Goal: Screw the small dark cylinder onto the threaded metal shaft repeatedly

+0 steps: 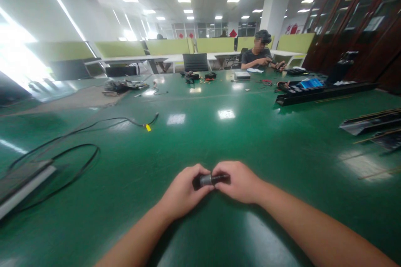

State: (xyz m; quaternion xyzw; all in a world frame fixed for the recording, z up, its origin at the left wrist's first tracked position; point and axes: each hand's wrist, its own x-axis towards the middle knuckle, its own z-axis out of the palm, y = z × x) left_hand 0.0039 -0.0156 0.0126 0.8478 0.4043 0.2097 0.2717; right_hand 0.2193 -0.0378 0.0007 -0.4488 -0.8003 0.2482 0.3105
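Note:
A short black cylinder with a grey metallic band [206,180] lies crosswise between my hands, low in the middle of the view. I cannot make out exactly what kind of part it is. Curled around its left end is my left hand [185,190], thumb below and fingers above. My right hand [239,181] pinches the darker right end in the same way. The fingertips of both hands almost meet at the middle. Fingers cover parts of both ends. Beneath is the green tabletop [200,142].
A black cable with a yellow tag [148,127] loops across the left side, near a grey flat device [28,183]. Black metal channels [326,91] lie at the right. Electronic parts [191,77] sit at the far edge. A person [257,56] sits across the table, handling something.

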